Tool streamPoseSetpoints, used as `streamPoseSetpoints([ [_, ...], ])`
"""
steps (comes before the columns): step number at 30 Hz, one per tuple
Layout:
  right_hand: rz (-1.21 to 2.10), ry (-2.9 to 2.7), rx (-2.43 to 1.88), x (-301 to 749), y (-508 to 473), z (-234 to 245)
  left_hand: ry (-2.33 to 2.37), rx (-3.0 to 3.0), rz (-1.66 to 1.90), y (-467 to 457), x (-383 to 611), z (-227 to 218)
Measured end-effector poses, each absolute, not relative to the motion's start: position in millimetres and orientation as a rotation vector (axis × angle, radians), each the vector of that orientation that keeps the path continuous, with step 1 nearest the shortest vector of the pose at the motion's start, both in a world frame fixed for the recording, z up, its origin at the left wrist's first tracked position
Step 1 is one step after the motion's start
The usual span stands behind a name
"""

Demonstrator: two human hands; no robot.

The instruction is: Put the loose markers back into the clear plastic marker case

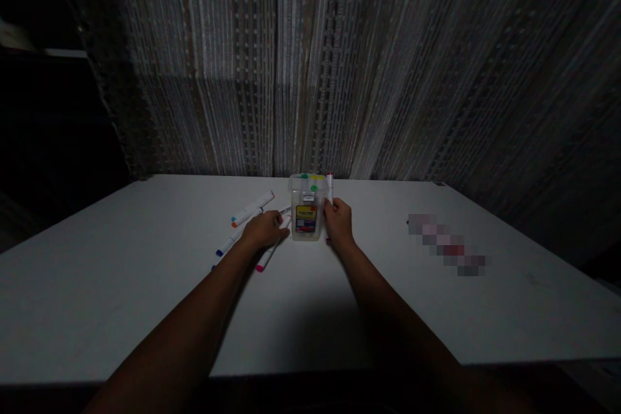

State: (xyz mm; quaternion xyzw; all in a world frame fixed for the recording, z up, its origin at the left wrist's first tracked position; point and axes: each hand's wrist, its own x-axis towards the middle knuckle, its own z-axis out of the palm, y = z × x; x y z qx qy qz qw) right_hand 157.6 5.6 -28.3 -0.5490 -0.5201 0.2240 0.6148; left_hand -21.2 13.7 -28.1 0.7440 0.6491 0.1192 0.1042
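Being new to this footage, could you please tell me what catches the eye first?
A clear marker box stands centred on the white table, coloured caps showing on top. The left hand rests on loose markers lying beside it; the right hand holds a single marker upright at its other side.

Bare forearms run to a bare left hand (pixel 264 229) and right hand (pixel 338 220).

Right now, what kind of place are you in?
Likely a dim room with a drawing desk: a white table, a clear box of markers, loose markers beside it, and a striped curtain behind.
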Motion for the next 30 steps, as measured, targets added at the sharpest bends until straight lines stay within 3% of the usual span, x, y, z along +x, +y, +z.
streamPoseSetpoints([
  [30, 0.524, -1.196, -1.257, 157.7, 6.4, -29.1, 1.753, 2.011, 0.843, 15.2, -20.2, -29.3],
])
